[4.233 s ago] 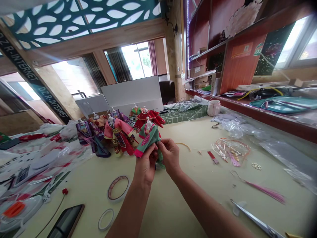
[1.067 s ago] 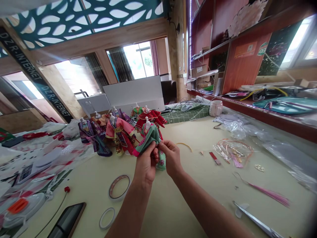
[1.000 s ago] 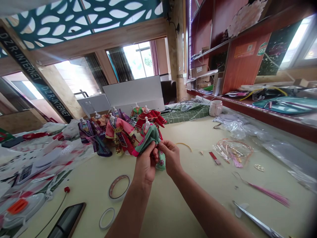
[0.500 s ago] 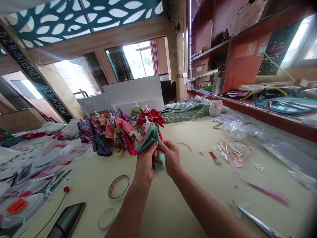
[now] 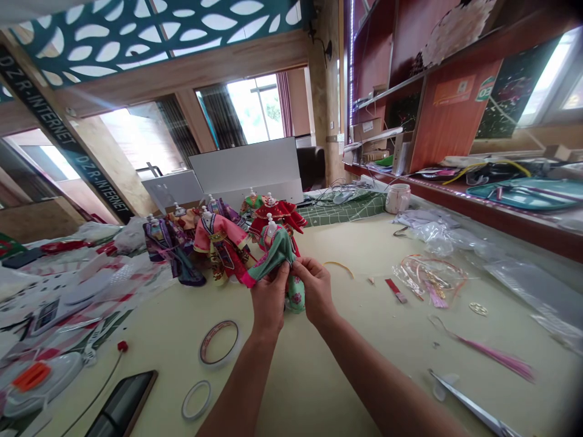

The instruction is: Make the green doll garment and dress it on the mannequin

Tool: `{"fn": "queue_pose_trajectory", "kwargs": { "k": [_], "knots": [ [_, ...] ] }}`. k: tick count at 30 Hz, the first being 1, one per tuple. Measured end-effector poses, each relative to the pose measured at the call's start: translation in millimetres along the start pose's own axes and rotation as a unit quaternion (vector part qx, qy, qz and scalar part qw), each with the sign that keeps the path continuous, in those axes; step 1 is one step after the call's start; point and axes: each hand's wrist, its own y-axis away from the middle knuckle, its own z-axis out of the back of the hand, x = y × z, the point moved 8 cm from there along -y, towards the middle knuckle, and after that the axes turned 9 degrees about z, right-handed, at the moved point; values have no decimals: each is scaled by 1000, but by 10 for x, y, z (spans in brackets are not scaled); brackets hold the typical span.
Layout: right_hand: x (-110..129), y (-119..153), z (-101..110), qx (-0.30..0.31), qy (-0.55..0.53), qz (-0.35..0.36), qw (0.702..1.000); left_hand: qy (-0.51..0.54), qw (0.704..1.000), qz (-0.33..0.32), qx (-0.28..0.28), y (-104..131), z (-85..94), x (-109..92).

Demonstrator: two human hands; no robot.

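I see my left hand (image 5: 268,300) and right hand (image 5: 316,289), each grip pinched on the green doll dress (image 5: 277,249), over the counter (image 5: 310,388), right of the pink doll robe (image 5: 226,230). If I pull too hard, it might slip or rip.

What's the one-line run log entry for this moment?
left hand: gripping green doll garment; right hand: pinching same garment; beyond hands: dressed dolls; on right: pink tassel, scissors; on left: phone
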Motion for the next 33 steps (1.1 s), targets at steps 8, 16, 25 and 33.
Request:
{"fn": "queue_pose_trajectory", "kwargs": {
  "k": [8, 16, 25, 33],
  "knots": [
    [11, 1, -2, 2, 0, 6, 1000, -50, 998, -45, -20, -9, 44, -9],
    [6, 2, 4, 4, 0, 11, 1000, -62, 996, -68, -17, 1, 45, -49],
    [63, 12, -19, 15, -3, 25, 1000, -64, 995, -76, -17, 7, 52, -61],
    [24, 3, -2, -4, -23, 12, 1000, -43, 997, -55, -24, 5, 43, 30]
  ]
}}
